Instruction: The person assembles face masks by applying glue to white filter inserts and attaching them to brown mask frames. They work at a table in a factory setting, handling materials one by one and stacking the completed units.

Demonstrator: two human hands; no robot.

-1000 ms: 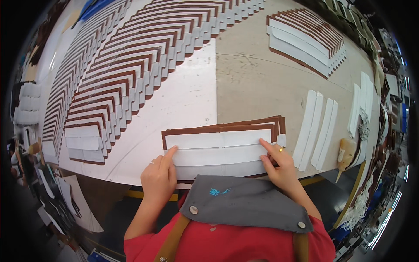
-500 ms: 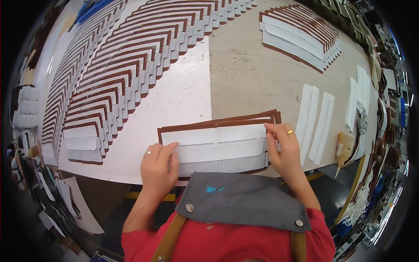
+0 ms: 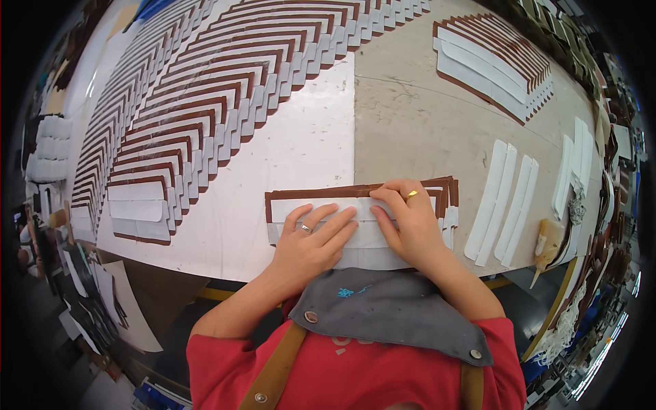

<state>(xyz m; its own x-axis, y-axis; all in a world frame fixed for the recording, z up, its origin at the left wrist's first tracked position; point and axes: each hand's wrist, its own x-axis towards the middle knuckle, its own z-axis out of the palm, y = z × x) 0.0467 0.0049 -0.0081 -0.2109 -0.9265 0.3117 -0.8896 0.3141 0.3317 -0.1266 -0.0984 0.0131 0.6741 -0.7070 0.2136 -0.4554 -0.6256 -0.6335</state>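
In front of me, near the table's front edge, lies a stack of brown-edged panels (image 3: 321, 194) with a long white strip (image 3: 365, 236) over the top one. My left hand (image 3: 311, 236) rests open on the strip, its fingers spread flat. My right hand (image 3: 413, 225) is bent over the strip's upper edge, thumb and forefinger drawn together on it. Both hands cover part of the white surface. At the stack's right end several lower panels (image 3: 447, 198) stick out in a slight fan. The stack's near edge is partly hidden by my grey apron (image 3: 389, 301).
Overlapping rows of brown-edged white panels (image 3: 205, 96) cover the left and back of the table. Another fanned stack (image 3: 485, 68) lies back right. Loose white strips (image 3: 492, 198) and a glue bottle with a thin nozzle (image 3: 549, 242) lie at the right.
My left hand has gone from the strip's left end onto its face, fingers spreading flat. My right hand has moved left from the right end to the upper edge. The view has shifted slightly.
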